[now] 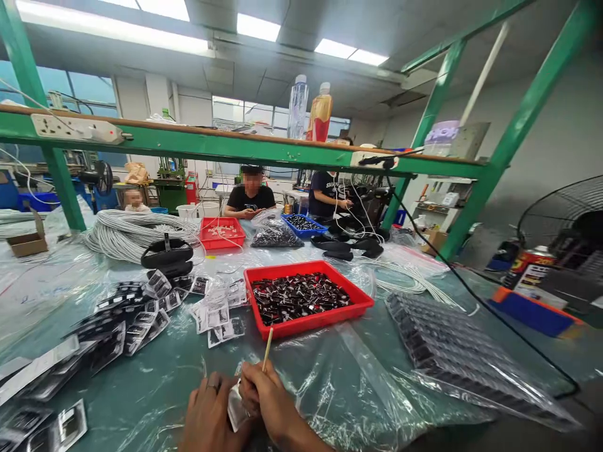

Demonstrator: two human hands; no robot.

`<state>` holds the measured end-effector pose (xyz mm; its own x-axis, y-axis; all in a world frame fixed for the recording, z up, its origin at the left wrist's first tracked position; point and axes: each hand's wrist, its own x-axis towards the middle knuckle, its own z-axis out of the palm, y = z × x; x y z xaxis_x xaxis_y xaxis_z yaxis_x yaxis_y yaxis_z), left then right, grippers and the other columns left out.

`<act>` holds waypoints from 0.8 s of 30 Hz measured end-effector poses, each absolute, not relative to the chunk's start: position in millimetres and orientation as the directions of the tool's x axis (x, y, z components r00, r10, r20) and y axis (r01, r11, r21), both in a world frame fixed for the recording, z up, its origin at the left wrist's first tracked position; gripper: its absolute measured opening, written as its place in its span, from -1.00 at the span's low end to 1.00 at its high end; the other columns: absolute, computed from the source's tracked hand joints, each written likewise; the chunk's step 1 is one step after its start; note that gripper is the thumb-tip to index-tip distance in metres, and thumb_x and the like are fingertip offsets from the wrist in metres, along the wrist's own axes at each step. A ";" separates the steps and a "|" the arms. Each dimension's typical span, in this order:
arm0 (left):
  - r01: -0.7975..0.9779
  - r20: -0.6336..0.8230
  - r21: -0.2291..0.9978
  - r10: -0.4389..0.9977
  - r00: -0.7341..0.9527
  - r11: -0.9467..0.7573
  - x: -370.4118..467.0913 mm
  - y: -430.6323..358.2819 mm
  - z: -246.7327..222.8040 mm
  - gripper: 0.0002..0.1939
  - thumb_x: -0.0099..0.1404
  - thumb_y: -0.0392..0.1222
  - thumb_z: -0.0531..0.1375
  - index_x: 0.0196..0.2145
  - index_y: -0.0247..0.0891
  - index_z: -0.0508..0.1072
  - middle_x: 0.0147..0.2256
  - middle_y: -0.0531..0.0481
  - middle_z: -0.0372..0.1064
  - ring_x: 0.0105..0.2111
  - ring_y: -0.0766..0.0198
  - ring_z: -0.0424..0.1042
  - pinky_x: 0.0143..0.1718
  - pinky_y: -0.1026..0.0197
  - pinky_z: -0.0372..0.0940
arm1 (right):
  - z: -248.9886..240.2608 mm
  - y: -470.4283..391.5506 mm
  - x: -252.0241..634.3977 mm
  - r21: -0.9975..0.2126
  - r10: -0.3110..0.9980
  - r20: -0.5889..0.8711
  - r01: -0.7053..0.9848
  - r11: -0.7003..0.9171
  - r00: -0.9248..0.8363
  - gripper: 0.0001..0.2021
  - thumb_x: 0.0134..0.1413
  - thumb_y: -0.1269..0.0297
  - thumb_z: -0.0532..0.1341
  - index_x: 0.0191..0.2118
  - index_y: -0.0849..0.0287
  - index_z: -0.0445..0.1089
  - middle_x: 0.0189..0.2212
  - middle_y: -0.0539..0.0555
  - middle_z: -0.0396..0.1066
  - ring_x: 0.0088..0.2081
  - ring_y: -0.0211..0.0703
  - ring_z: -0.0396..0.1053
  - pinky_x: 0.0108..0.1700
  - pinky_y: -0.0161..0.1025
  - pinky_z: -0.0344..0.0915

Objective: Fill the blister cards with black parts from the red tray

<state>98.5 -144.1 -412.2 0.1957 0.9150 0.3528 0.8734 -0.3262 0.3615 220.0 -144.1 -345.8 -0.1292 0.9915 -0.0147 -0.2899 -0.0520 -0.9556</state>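
Observation:
My right hand (271, 398) is closed around a thin wooden stick (268, 349) that points up and away from me. My left hand (207, 414), with a ring on one finger, grips a small clear-and-white plastic pack (237, 413) between the two hands. The stick's lower end is hidden by my fingers. Just beyond the hands stands a red tray (313, 328) full of small black parts (301, 295) with metallic bits. To its left lie several small clear packs (219, 317), and farther left is a long heap of packs with black contents (136, 323).
Stacked clear plastic trays (461, 351) lie at right, beside a black cable. Behind are coiled white cable (132, 229), a smaller red tray (222, 240), a bag of black parts (274, 233) and a blue tray (306, 232). A green shelf beam (226, 145) crosses overhead. People sit beyond.

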 end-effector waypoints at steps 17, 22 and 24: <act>0.783 0.185 0.563 0.964 0.193 -0.265 82.8 -163.3 -370.2 -0.55 0.11 -0.04 0.29 -0.05 -0.22 0.44 0.00 -0.19 0.37 0.03 -0.10 0.31 0.08 -0.09 0.16 | -337.6 -111.6 188.3 -0.868 0.988 0.082 -0.496 0.007 -0.130 -0.44 -0.01 -0.09 0.24 -0.73 0.09 -0.04 -0.79 -0.18 -0.13 -0.71 -0.42 -0.20 -0.62 -0.29 -0.25; 0.793 0.166 0.557 0.969 0.185 -0.247 80.2 -160.3 -373.7 -0.45 0.08 0.07 0.31 -0.02 -0.25 0.44 0.04 -0.24 0.35 0.08 -0.18 0.27 0.10 -0.13 0.14 | -342.8 -104.9 182.6 -0.901 0.991 0.049 -0.434 -0.009 -0.123 -0.48 0.01 -0.04 0.24 -0.72 0.09 0.01 -0.78 -0.16 -0.07 -0.70 -0.40 -0.14 -0.62 -0.29 -0.23; 0.791 0.172 0.557 0.967 0.185 -0.251 79.6 -160.8 -372.3 -0.46 0.09 0.09 0.31 -0.03 -0.26 0.44 0.01 -0.23 0.36 0.05 -0.17 0.29 0.09 -0.12 0.15 | -344.3 -107.2 180.8 -0.909 0.991 0.034 -0.415 -0.023 -0.129 -0.49 0.01 -0.03 0.24 -0.72 0.09 0.01 -0.77 -0.16 -0.06 -0.69 -0.40 -0.14 -0.62 -0.29 -0.22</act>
